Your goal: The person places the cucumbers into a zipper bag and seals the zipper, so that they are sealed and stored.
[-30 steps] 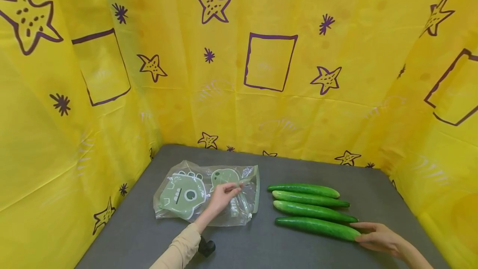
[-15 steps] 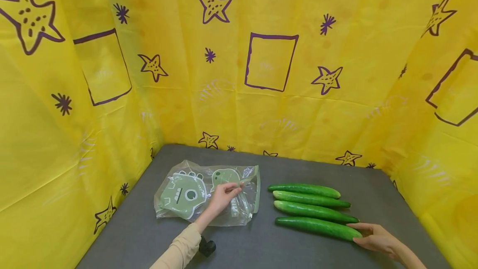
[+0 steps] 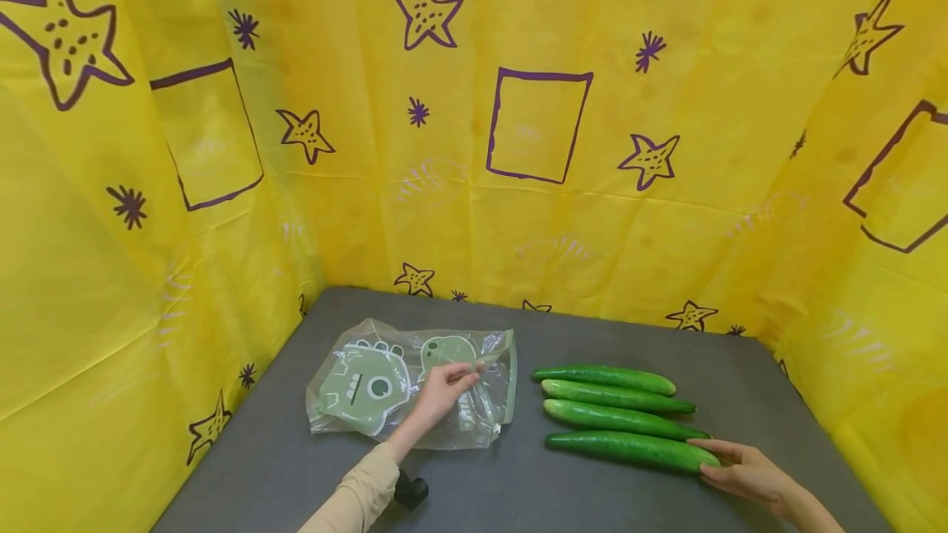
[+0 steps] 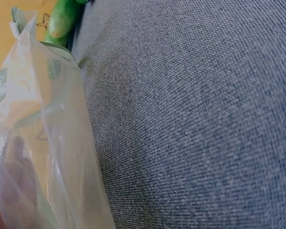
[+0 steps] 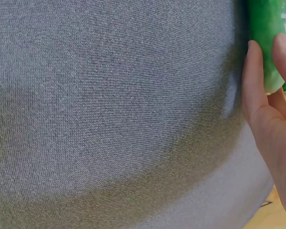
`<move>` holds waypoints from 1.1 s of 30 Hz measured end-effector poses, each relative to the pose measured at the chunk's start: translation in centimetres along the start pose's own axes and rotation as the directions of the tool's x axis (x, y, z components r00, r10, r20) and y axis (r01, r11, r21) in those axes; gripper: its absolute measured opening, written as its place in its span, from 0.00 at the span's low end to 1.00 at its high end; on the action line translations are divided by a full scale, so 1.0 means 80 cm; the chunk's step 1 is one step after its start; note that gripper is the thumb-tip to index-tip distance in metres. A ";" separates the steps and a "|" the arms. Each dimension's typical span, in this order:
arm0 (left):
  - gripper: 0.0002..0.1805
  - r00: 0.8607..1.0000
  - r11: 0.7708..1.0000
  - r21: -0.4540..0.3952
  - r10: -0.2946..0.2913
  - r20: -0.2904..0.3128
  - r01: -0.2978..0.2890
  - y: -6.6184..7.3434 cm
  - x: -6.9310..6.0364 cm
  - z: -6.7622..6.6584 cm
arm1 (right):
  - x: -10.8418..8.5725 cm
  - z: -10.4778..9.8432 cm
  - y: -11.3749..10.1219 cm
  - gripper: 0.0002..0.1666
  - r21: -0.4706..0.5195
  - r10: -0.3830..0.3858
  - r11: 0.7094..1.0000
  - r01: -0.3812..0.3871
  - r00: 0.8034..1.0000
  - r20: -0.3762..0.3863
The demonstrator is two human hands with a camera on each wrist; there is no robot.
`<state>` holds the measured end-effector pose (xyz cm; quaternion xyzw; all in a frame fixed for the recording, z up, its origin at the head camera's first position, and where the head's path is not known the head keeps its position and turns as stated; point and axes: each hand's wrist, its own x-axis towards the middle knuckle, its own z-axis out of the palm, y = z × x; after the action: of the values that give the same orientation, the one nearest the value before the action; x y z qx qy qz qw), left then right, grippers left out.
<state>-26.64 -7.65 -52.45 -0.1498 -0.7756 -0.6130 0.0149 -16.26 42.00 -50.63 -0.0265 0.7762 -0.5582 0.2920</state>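
With the fingers of my left hand (image 3: 442,391) I pinch the clear plastic bag with green cartoon prints (image 3: 400,360) near its mouth, on the grey counter (image 3: 511,500); my right hand (image 3: 754,475) pinches the nearest long green cucumber (image 3: 629,448), beside three more cucumbers (image 3: 618,396).

It's a curtained-off booth in here. Star-patterned yellow cloth (image 3: 370,212) hangs beyond and beside the hands (image 3: 440,393) (image 3: 751,474), grey worktop (image 3: 504,488) beneath.

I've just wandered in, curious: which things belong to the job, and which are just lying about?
Likely the job:
clear printed bag, pinched by left hand
four cucumbers, nearest one in right hand

Probably just surroundings:
yellow curtain
grey table
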 end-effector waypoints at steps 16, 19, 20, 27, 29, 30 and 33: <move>0.13 1.000 1.000 -0.006 -0.012 -0.017 0.012 0.003 -0.002 0.002 | 0.000 -0.003 0.012 0.18 0.305 -0.109 0.949 0.074 0.989 0.099; 0.13 1.000 1.000 0.004 -0.011 -0.005 0.011 0.004 -0.002 0.001 | 0.000 -0.002 0.009 0.19 0.318 -0.108 0.945 0.072 0.989 0.097; 0.13 1.000 1.000 -0.002 -0.015 -0.003 0.015 0.004 -0.002 0.001 | 0.000 -0.001 0.008 0.19 0.317 -0.107 0.945 0.073 0.990 0.090; 0.14 1.000 1.000 -0.025 -0.006 0.000 0.006 0.004 -0.001 0.000 | 0.003 -0.003 -0.002 0.21 0.380 -0.153 0.916 0.127 0.987 0.041; 0.13 1.000 1.000 -0.029 -0.003 -0.001 0.003 0.010 -0.003 0.000 | 0.004 -0.005 -0.005 0.22 0.399 -0.194 0.902 0.164 0.980 0.037; 0.13 1.000 1.000 -0.025 -0.002 0.002 0.002 0.018 -0.006 -0.001 | 0.004 -0.006 -0.008 0.23 0.409 -0.211 0.895 0.178 0.977 0.036; 0.13 1.000 1.000 -0.013 -0.012 0.008 0.012 0.037 -0.011 -0.002 | 0.005 -0.010 -0.014 0.25 0.421 -0.253 0.881 0.217 0.967 0.029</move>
<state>-25.08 -7.40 -49.82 -0.1475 -0.7725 -0.6176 0.0073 -17.26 42.12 -49.65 -0.0810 0.6183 -0.7398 0.2529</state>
